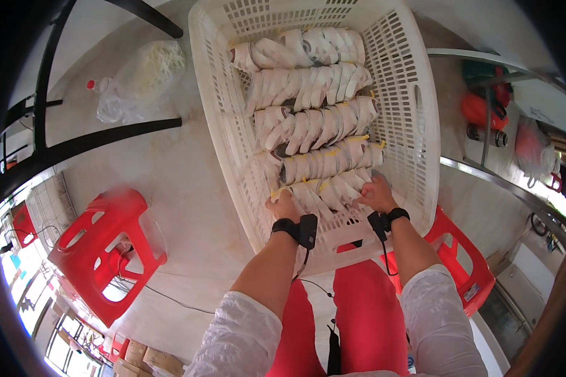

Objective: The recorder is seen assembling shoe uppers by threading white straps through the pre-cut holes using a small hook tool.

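A white plastic basket [409,107] with slotted walls stands in front of me. Inside lie several rows of nested white curved pieces [324,116] with yellow tabs, which look like shoe uppers. My left hand [284,205] is closed on the left end of the nearest row of white pieces [330,191]. At that row's right end, my right hand [377,193] has its fingers bent round the last pieces. Both fingertips are partly hidden among the pieces. A black band with a small box sits on each wrist.
Red plastic stools stand at the left [107,245] and right [462,264]. A clear plastic bag [138,81] lies on the floor at the far left, near a black metal frame [88,151]. A metal rail [484,176] runs along the right. A cable [170,298] crosses the floor.
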A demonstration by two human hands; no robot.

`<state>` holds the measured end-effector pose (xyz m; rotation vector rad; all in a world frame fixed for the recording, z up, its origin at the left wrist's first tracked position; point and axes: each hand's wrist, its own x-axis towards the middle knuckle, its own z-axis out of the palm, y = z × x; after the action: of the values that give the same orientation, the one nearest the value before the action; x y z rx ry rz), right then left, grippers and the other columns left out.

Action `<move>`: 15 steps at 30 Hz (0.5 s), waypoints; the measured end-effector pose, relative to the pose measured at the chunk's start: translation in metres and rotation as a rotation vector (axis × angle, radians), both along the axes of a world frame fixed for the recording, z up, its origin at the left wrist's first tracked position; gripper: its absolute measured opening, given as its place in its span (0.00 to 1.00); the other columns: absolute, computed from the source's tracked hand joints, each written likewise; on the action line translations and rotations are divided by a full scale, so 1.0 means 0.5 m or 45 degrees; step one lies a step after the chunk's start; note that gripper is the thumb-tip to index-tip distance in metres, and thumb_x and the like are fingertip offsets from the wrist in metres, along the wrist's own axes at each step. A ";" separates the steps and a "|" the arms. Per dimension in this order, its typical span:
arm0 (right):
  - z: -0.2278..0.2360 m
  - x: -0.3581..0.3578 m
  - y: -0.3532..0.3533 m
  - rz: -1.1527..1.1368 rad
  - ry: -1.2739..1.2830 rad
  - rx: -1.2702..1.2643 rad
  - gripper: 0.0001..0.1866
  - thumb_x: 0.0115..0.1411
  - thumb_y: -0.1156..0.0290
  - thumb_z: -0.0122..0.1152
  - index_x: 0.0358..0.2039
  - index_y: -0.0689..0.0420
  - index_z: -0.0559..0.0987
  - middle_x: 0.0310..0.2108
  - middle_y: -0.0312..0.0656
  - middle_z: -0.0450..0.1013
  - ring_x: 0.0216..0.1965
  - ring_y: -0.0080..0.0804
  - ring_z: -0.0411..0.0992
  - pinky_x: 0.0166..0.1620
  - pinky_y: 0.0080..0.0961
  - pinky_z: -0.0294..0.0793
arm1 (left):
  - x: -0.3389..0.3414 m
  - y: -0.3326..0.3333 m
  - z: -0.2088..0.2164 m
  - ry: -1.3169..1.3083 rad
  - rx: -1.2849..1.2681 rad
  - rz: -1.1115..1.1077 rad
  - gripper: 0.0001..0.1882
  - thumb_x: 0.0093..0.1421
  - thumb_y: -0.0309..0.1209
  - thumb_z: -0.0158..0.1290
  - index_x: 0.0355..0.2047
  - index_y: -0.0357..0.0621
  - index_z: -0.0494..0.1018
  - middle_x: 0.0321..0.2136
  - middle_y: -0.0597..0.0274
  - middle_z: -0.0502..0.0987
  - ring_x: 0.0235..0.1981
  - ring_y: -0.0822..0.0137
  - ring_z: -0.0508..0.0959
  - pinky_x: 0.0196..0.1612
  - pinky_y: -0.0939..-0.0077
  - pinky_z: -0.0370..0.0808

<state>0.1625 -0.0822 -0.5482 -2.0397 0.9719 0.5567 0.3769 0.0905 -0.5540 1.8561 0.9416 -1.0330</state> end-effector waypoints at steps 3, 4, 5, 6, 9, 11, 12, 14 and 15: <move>-0.024 0.000 0.012 -0.033 -0.063 -0.011 0.13 0.36 0.60 0.73 0.20 0.49 0.77 0.47 0.61 0.65 0.53 0.59 0.60 0.55 0.44 0.61 | -0.005 0.014 -0.021 0.000 -0.001 -0.049 0.41 0.49 0.37 0.52 0.61 0.50 0.47 0.51 0.46 0.64 0.49 0.52 0.68 0.47 0.60 0.68; -0.029 -0.002 0.010 -0.028 -0.060 -0.013 0.13 0.36 0.60 0.73 0.20 0.49 0.77 0.47 0.61 0.65 0.53 0.59 0.60 0.55 0.44 0.61 | -0.008 0.013 -0.026 0.002 -0.004 -0.044 0.41 0.49 0.37 0.52 0.61 0.50 0.47 0.51 0.46 0.64 0.49 0.52 0.68 0.47 0.60 0.68; -0.029 0.001 0.004 -0.028 0.043 0.009 0.14 0.36 0.59 0.73 0.19 0.49 0.77 0.46 0.61 0.66 0.54 0.59 0.59 0.56 0.44 0.60 | -0.008 0.007 -0.026 0.060 -0.020 -0.056 0.41 0.49 0.37 0.53 0.62 0.50 0.46 0.50 0.47 0.64 0.47 0.53 0.68 0.45 0.59 0.68; -0.027 0.002 -0.003 -0.030 0.147 0.029 0.14 0.36 0.59 0.73 0.19 0.50 0.77 0.45 0.61 0.67 0.55 0.59 0.59 0.57 0.43 0.60 | -0.008 0.001 -0.024 0.119 -0.039 -0.069 0.42 0.49 0.36 0.53 0.62 0.50 0.46 0.49 0.48 0.64 0.46 0.53 0.68 0.43 0.59 0.69; -0.055 -0.012 0.006 -0.001 0.085 0.062 0.15 0.36 0.60 0.73 0.20 0.51 0.77 0.38 0.58 0.70 0.51 0.59 0.63 0.56 0.40 0.62 | -0.008 0.021 -0.044 0.085 -0.117 -0.057 0.42 0.48 0.36 0.54 0.62 0.55 0.46 0.47 0.52 0.63 0.44 0.56 0.67 0.40 0.57 0.69; -0.060 0.006 0.015 -0.075 0.037 0.076 0.14 0.37 0.61 0.73 0.20 0.52 0.76 0.34 0.55 0.71 0.47 0.57 0.65 0.53 0.38 0.65 | 0.005 0.048 -0.077 -0.019 -0.198 -0.074 0.42 0.48 0.35 0.54 0.62 0.56 0.46 0.47 0.52 0.62 0.43 0.57 0.66 0.38 0.57 0.69; -0.061 0.020 0.017 -0.152 0.000 0.095 0.14 0.38 0.62 0.72 0.20 0.53 0.76 0.30 0.52 0.72 0.43 0.54 0.68 0.49 0.37 0.67 | 0.012 0.053 -0.087 -0.110 -0.275 -0.094 0.41 0.48 0.34 0.54 0.61 0.58 0.47 0.46 0.53 0.61 0.43 0.57 0.66 0.37 0.56 0.70; -0.059 0.007 -0.010 -0.257 -0.112 0.013 0.14 0.39 0.63 0.72 0.21 0.54 0.75 0.28 0.50 0.71 0.39 0.51 0.69 0.45 0.36 0.68 | -0.008 -0.009 -0.047 -0.031 -0.343 0.047 0.41 0.48 0.33 0.53 0.62 0.58 0.47 0.50 0.51 0.60 0.44 0.57 0.66 0.37 0.56 0.69; -0.049 -0.002 -0.011 -0.363 -0.233 -0.036 0.13 0.40 0.65 0.71 0.21 0.55 0.75 0.26 0.47 0.71 0.35 0.48 0.70 0.41 0.35 0.69 | -0.012 -0.031 -0.006 0.041 -0.375 0.184 0.41 0.48 0.32 0.53 0.62 0.57 0.47 0.53 0.50 0.58 0.46 0.56 0.65 0.38 0.57 0.69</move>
<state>0.1618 -0.0877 -0.5724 -1.8940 1.1377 0.2027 0.3710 0.0751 -0.5568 1.5117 0.8760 -1.0536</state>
